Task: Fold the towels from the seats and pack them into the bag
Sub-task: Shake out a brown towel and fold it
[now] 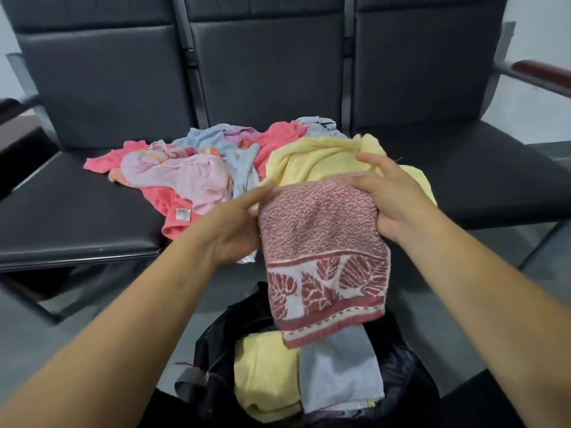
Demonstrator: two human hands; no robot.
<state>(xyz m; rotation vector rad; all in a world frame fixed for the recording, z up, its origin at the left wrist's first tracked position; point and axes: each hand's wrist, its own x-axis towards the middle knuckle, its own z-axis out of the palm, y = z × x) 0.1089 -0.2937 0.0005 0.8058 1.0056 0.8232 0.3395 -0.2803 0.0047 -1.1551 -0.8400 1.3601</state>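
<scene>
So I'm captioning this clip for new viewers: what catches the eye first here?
The pink patterned towel at centre, gripped by the right hand with the left hand at its edge, above the black bag. Behind it, a bright heap of towels sprawls across the black seats.

Single head view, forward and down, seemingly close above bag (216,359), seats (77,211) beyond.

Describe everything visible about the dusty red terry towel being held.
The dusty red and white looped terry towel looks folded, hanging upright. A woven leaf-pattern border band and stitched hem cross its lower end. The right hand grips its top right corner; the left hand touches its left edge. It hangs above the open black bag.
</scene>
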